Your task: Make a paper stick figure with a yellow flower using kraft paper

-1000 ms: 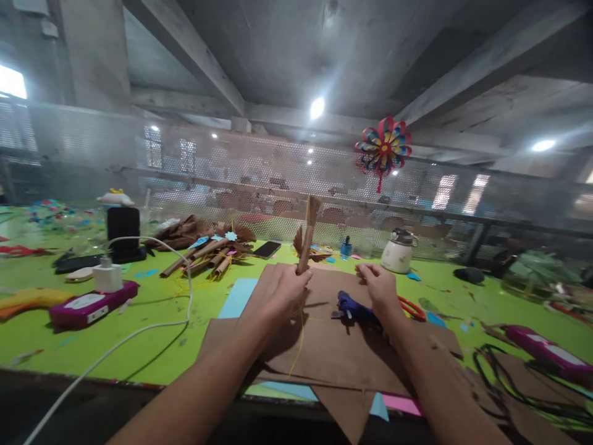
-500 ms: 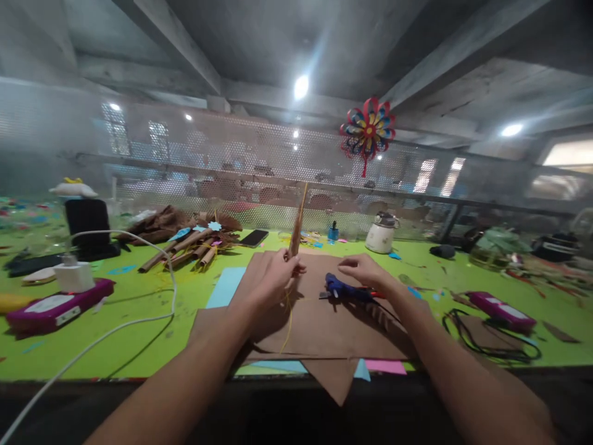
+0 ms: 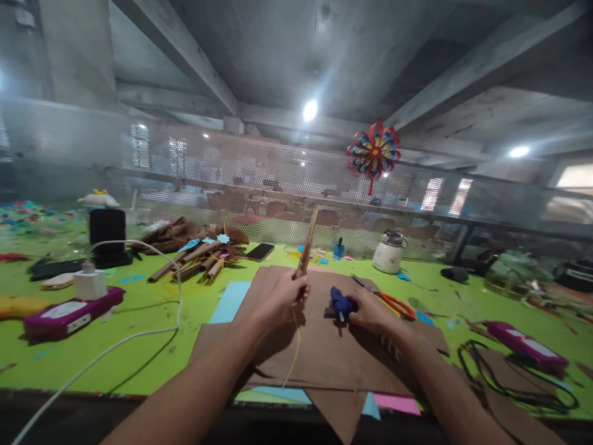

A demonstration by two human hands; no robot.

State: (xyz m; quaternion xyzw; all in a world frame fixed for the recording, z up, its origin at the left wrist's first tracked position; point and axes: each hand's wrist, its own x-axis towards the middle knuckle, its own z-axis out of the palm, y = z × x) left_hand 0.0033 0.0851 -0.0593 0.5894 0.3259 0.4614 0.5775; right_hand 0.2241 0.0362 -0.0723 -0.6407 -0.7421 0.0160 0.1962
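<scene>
While the left hand [image 3: 285, 294] holds a thin, brown, papery stick [image 3: 306, 244], the right hand [image 3: 375, 312] grips a dark blue tool [image 3: 341, 301]

The stick pokes up out of the left fist, above big, flat sheets of brown paper [image 3: 319, 355], and leans a bit to the right. It looks long and narrow, with a lighter tan streak along its side. The left fingers are closed around its bottom part. A thin yellow string [image 3: 298, 337] hangs below the fist. The right fingers curl around the back of the tool, which has a small pale tip. Scissors with orange-red handles [image 3: 397, 305] lie just beside the right hand.
</scene>
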